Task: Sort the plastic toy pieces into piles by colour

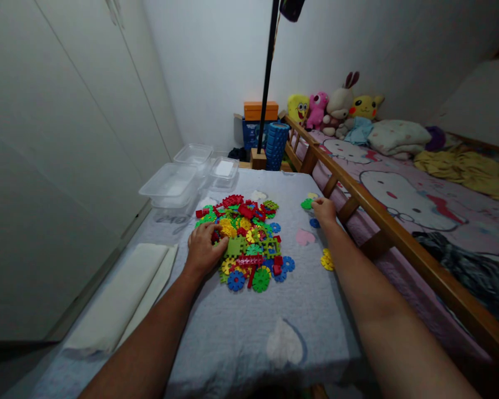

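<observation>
A heap of coloured plastic gear-shaped and block pieces (247, 238) lies on a pale blue quilted cover (249, 327). My left hand (203, 249) rests on the heap's left edge, fingers curled onto the pieces. My right hand (324, 210) reaches to the far right of the cover, fingers bent over a green gear piece (306, 204), with a yellow one just behind it. A blue gear (314, 223) lies beside that wrist and a yellow gear (327, 259) lies further along the forearm.
Clear plastic containers (172, 185) stand at the back left, by the white wardrobe doors. A wooden bed rail (382, 221) runs along the right, with plush toys (336, 108) on the bed. A black pole (266, 83) stands behind. A folded white cloth (125, 293) lies left.
</observation>
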`<action>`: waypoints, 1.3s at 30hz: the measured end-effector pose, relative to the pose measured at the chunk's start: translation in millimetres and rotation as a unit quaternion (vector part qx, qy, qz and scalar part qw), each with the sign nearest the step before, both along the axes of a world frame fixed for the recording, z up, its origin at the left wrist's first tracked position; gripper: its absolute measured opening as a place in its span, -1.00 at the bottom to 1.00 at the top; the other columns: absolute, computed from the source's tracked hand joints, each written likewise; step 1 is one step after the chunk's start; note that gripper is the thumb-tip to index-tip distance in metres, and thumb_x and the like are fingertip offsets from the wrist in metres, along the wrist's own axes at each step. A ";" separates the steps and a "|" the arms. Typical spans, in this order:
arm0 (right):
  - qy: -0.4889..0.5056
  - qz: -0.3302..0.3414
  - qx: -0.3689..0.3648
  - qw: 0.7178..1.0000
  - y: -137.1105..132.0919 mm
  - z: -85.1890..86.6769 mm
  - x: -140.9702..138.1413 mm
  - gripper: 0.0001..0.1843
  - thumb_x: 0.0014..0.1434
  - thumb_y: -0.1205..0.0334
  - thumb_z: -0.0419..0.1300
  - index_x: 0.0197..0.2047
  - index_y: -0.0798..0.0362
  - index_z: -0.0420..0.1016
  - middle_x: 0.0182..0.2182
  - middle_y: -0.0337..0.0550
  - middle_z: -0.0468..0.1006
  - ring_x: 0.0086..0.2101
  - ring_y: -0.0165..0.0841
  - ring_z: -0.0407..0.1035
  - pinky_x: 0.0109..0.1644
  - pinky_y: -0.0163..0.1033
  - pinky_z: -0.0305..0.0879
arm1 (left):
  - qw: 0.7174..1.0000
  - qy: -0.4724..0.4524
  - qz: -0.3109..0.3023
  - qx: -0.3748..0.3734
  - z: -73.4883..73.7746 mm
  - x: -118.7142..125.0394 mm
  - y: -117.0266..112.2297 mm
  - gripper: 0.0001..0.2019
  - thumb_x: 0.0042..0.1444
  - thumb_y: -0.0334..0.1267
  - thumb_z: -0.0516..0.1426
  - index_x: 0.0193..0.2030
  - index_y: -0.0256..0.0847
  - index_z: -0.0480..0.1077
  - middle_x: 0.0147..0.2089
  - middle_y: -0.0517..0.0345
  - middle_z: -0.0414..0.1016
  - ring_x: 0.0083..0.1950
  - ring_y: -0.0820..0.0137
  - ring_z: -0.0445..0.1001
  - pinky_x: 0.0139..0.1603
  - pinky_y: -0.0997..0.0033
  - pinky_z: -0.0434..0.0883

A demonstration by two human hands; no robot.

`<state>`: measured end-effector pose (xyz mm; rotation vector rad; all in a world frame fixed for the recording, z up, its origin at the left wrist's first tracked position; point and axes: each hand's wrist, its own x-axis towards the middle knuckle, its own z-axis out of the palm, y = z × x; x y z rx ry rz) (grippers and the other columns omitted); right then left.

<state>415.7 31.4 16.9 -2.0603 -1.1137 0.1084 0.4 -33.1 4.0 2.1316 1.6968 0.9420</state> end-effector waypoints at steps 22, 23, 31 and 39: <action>0.003 0.067 0.013 0.998 -3.5 9.3 -39.7 -0.80 -0.01 0.35 0.13 -0.32 0.06 0.56 -0.29 -0.08 0.64 -0.21 -0.23 0.48 -0.02 -0.18 0.36 | 1.000 0.004 0.003 -0.014 2.0 0.2 -0.8 -0.68 0.10 -0.05 0.13 -0.05 -0.13 0.46 0.10 -0.03 0.50 0.19 0.07 0.43 0.30 -0.02 0.29; 0.006 0.100 0.010 0.995 -8.7 9.9 -47.4 -0.79 0.02 0.34 0.13 -0.30 0.07 0.58 -0.28 -0.08 0.65 -0.21 -0.25 0.49 -0.03 -0.19 0.36 | 1.000 0.003 0.003 -0.015 2.2 0.2 -0.9 -0.68 0.11 -0.05 0.13 -0.05 -0.12 0.46 0.11 -0.03 0.50 0.19 0.08 0.43 0.30 -0.02 0.29; -0.079 0.321 -0.102 0.938 -52.7 -2.7 -106.6 -0.71 0.11 0.33 0.26 -0.07 0.04 0.64 -0.13 -0.04 0.57 -0.09 -0.23 0.43 0.11 -0.17 0.29 | 1.000 0.003 -0.002 -0.013 2.1 -0.1 -1.0 -0.70 0.11 -0.06 0.13 -0.06 -0.11 0.45 0.09 -0.02 0.50 0.18 0.07 0.42 0.29 -0.04 0.29; -0.103 0.309 -0.095 0.941 -57.7 -4.7 -114.0 -0.76 0.08 0.36 0.28 -0.14 0.05 0.57 -0.19 -0.11 0.52 -0.14 -0.29 0.37 0.03 -0.23 0.25 | 1.000 0.001 0.006 -0.011 2.1 0.3 -1.3 -0.71 0.11 -0.06 0.14 -0.07 -0.09 0.45 0.09 0.00 0.50 0.18 0.08 0.43 0.29 -0.03 0.30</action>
